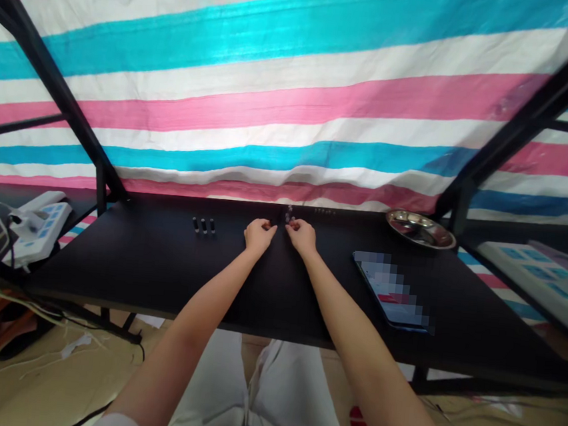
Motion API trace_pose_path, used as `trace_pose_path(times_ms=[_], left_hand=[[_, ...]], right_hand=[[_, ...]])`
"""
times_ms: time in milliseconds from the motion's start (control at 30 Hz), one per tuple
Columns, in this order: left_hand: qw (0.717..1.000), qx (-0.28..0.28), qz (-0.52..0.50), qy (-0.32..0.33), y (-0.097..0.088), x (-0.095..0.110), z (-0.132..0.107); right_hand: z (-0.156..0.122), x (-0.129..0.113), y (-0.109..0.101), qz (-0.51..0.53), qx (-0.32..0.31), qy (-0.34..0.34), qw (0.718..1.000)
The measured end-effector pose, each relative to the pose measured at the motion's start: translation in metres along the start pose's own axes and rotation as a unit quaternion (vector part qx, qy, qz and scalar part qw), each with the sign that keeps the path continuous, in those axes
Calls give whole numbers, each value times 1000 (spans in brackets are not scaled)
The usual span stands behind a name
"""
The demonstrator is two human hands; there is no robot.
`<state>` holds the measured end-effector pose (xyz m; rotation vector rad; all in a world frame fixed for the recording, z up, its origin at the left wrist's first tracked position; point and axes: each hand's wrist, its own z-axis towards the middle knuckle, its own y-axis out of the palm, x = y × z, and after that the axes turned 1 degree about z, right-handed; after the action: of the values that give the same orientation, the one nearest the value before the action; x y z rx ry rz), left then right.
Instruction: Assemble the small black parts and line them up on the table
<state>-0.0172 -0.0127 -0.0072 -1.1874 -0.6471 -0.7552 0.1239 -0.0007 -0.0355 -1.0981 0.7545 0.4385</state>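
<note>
My left hand is over the far middle of the black table, its thumb and fingers curled together. Whatever sits between those fingertips is too small and dark to name. Close beside it, my right hand is pinched at the fingertips, right at a few small greyish pieces; I cannot tell whether one is between the fingers. A row of tiny pieces lies along the back edge, right of that hand. To the left, three short dark cylinders with pale ends form a row.
A round shiny metal dish rests at the back right, with a phone nearer the front. White power strips with cables lie at far left. Black metal frame bars flank the table, and a striped sheet hangs behind.
</note>
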Motion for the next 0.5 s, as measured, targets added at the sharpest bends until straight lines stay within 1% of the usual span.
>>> trace_pose_path(times_ms=[233,333,500], left_hand=[[996,-15,85,-2,17,10,21],[994,-22,110,-3,23,10,26],[989,-31,141,5,28,7,29]], right_hand=[[8,5,4,-20,-8,-21,1000],[10,6,4,-48,-6,-31,998],[11,6,5,-70,-9,-27,997]])
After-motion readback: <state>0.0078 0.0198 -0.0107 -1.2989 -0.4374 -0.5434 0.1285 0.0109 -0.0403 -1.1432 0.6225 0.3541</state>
